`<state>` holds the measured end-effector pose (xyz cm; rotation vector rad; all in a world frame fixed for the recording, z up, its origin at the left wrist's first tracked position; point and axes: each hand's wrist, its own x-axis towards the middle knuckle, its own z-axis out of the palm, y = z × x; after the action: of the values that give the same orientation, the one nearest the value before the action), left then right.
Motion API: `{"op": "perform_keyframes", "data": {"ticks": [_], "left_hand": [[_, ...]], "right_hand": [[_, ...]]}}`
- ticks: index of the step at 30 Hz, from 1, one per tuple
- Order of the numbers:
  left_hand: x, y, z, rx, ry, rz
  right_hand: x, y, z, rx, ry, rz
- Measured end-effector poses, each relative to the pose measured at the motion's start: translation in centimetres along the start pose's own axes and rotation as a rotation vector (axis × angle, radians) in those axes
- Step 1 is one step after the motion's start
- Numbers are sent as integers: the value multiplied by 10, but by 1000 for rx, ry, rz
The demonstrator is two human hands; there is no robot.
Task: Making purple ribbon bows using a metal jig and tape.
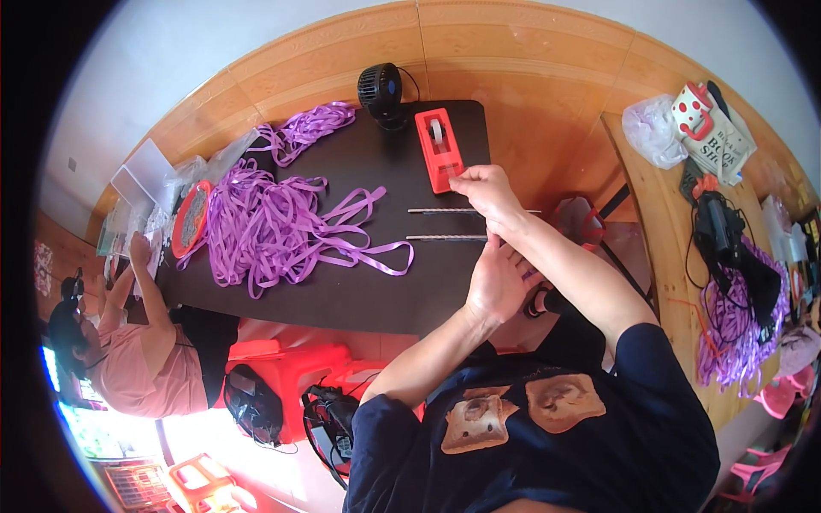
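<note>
The head view shows the right hand [487, 193] with thumb and finger pinched at the near end of a red tape holder [443, 167]; I can't tell if they grip tape. The left hand [499, 286] curls loosely by two thin sticks [440, 238]; I can't tell what it holds. Purple ribbons [265, 227] lie left on the dark table [359, 306].

The ribbons [256, 227] are smooth, satiny cloth. The tape dispenser [442, 162] is glossy plastic, the tabletop [359, 299] matt. The rods [446, 238], seen small, may be metal.
</note>
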<state>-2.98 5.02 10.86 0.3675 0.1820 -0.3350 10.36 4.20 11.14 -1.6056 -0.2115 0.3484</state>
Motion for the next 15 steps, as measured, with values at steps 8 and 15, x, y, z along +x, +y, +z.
{"op": "perform_keyframes", "data": {"ticks": [8, 15], "left_hand": [[1, -2, -2, 28, 39, -29], [3, -2, -7, 62, 39, -12]], "right_hand": [[21, 13, -13, -307, 30, -193], [21, 7, -75, -282, -219, -363]]}}
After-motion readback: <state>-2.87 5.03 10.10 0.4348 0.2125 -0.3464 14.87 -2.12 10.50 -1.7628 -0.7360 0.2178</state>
